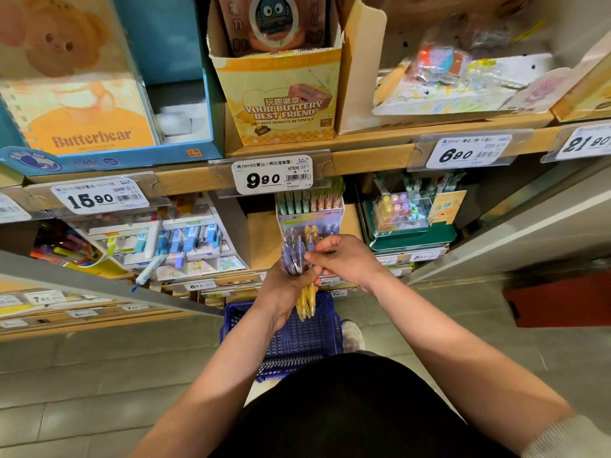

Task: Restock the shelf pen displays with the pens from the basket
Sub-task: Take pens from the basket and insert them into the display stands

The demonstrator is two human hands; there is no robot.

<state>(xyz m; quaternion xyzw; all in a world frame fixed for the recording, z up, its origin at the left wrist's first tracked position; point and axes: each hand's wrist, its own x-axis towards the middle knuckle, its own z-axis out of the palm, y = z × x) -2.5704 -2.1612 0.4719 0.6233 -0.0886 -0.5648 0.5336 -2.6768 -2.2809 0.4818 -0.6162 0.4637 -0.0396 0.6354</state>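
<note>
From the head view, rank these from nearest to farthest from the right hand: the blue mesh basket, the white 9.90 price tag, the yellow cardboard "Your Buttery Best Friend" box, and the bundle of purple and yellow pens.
1. Bundle of purple and yellow pens: touched by the right hand, held in the left hand.
2. Blue mesh basket: below, on the floor.
3. White 9.90 price tag: above, on the shelf edge.
4. Yellow cardboard box: upper shelf.

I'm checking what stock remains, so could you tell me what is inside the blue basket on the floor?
The blue basket shows only bare mesh where visible. The left hand, the pens and the person's body cover the rest.
</note>
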